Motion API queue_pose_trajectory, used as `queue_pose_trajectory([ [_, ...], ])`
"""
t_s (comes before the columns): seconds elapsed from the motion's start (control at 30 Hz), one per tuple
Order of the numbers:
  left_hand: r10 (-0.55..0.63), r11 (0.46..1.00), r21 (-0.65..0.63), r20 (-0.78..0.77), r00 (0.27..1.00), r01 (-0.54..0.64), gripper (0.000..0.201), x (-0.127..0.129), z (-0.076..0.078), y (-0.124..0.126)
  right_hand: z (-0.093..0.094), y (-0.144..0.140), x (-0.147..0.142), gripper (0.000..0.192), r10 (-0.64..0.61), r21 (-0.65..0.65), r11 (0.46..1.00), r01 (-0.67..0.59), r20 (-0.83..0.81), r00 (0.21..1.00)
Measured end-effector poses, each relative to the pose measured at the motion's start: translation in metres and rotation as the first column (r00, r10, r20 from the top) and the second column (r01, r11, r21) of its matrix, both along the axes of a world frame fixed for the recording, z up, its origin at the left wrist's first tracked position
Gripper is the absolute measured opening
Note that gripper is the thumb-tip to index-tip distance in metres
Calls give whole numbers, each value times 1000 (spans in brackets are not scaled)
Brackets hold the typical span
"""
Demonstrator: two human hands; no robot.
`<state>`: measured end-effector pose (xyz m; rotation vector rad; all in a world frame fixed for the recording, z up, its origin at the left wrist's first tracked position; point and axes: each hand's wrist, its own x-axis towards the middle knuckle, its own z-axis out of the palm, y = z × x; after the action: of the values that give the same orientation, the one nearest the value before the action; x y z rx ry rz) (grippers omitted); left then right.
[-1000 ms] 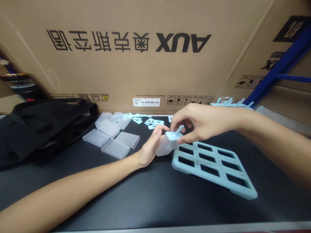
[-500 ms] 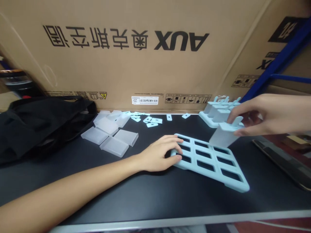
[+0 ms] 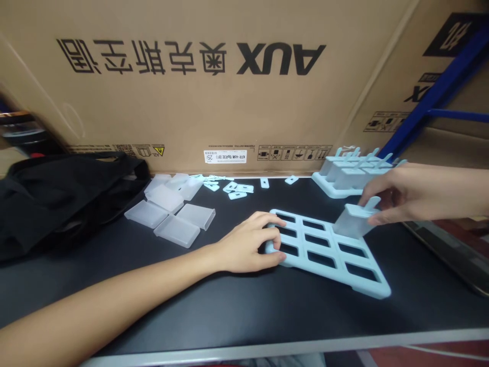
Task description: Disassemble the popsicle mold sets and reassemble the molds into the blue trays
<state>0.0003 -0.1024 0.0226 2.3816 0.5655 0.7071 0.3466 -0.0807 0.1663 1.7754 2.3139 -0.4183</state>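
Observation:
A light-blue popsicle mold tray (image 3: 318,248) with rows of rectangular slots lies on the black table. My left hand (image 3: 255,243) grips its left edge, fingers curled over the end slots. In my right hand (image 3: 389,196) is a popsicle mold (image 3: 353,220), a frosted cup with a blue lid and stick. It stands at the tray's far right corner slot, its lower end at or slightly in the opening; how deep I cannot tell. Behind my right hand sits a second tray (image 3: 331,191) filled with several molds (image 3: 349,178), sticks upward.
Several frosted mold cups (image 3: 178,230) lie left of my left hand. Small blue lids (image 3: 237,194) are scattered along the foot of a large cardboard box (image 3: 191,112). A black bag (image 3: 69,199) lies at left, a dark flat device (image 3: 445,255) at right, beside a blue metal frame (image 3: 439,97).
My right hand has lowered the popsicle mold toward the tray's far right slot, and the mold is now more upright. My left hand keeps its hold on the tray.

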Motion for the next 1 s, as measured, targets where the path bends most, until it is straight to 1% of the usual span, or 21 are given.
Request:
queue_pose_trajectory([
  [0.23, -13, 999, 30, -15, 1000, 13, 21, -1, 0, 0, -3, 3, -3, 34, 12, -24, 1000, -11, 15, 1000],
  [0.43, -68, 996, 59, -41, 997, 71, 17, 2, -2, 0, -4, 3, -9, 40, 88, -31, 996, -84, 140, 986],
  [0.6, -79, 993, 82, -46, 996, 83, 18, 2, 0, 0, -1, -1, -19, 35, 88, -40, 996, -82, 184, 979],
  [0.77, -59, 986, 153, -71, 996, 69, 21, 2, 3, -5, 3, 1, -31, 26, 77, 22, 996, -84, 216, 973],
  [0.83, -46, 980, 189, -89, 995, 63, 22, 2, 3, -6, 4, 6, -33, 22, 79, 29, 996, -88, 226, 971],
  [0.93, -39, 966, 249, -128, 991, 70, 25, 2, 1, -8, 5, 19, -36, 16, 75, 23, 996, -86, 285, 955],
  [0.97, -42, 961, 265, -136, 990, 77, 25, 2, 1, -8, 4, 24, -40, 14, 66, 74, 993, -92, 292, 954],
  [1.0, -46, 957, 277, -141, 989, 84, 26, 2, 0, -9, 4, 29, -46, 15, 55, 166, 980, -106, 284, 957],
])
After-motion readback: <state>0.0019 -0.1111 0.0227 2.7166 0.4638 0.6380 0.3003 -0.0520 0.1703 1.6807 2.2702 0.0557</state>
